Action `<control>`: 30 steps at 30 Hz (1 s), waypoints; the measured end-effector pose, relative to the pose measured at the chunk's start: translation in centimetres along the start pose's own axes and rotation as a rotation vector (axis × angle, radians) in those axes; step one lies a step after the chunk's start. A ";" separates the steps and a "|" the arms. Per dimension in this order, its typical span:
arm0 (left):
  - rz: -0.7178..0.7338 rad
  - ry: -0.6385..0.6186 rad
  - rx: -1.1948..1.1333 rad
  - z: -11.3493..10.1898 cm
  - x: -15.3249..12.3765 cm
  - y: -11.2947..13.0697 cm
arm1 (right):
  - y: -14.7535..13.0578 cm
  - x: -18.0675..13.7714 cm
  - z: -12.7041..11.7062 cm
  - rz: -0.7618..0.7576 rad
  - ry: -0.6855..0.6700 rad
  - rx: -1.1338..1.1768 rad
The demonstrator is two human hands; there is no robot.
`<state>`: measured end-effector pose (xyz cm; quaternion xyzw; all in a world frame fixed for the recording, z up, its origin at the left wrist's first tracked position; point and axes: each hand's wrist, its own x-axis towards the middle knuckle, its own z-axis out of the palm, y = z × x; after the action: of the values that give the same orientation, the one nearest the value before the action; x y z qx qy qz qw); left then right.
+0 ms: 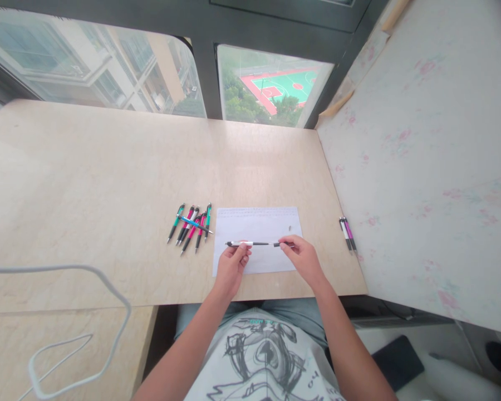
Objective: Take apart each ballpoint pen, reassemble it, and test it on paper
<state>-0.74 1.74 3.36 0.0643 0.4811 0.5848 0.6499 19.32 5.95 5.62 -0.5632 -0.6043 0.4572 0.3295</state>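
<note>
My left hand (231, 268) is closed on the barrel of a white and black pen (247, 243), held level above a sheet of paper (256, 262). A thin dark length (261, 243) sticks out of the pen's right end. Between the fingertips of my right hand (304, 258) is a short black piece, perhaps the pen's grip (276, 244), in line with that end. A narrow pale stretch lies between the two; whether they touch is too small to tell. On the paper above my right hand lies a tiny metallic piece (289, 228).
Left of the paper lies a loose pile of several pens (190, 227), green, pink, white and blue. Two more pens (348, 234) lie by the papered wall (421, 184) at the right. A white cable (67, 268) loops across the lower left. Windows (271, 83) border the table's far edge.
</note>
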 end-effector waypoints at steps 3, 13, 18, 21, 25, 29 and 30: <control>0.003 -0.001 0.014 -0.1 -0.1 -0.2 | 0.0 -0.1 0.2 0.027 0.014 0.032; 0.002 -0.019 0.019 -0.1 -0.3 -0.3 | 0.4 -0.4 1.6 0.065 0.050 0.046; -0.014 -0.023 0.021 0.2 -0.6 -0.3 | 0.4 -0.4 1.6 0.083 0.062 0.082; -0.025 -0.025 0.028 0.5 -0.9 -0.5 | 0.1 -0.5 2.0 0.080 0.024 0.089; -0.032 -0.035 0.030 0.9 -1.2 -0.8 | -0.3 -0.7 2.9 0.052 -0.010 0.084; -0.037 -0.027 0.030 0.8 -1.4 -0.9 | -0.6 -0.8 3.5 0.054 -0.004 0.084; -0.038 -0.026 0.030 0.7 -1.4 -0.9 | -0.6 -0.8 3.6 0.048 -0.014 0.076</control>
<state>0.61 0.67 3.87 0.0727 0.4824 0.5643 0.6661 15.92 4.52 4.97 -0.5617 -0.5749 0.4914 0.3354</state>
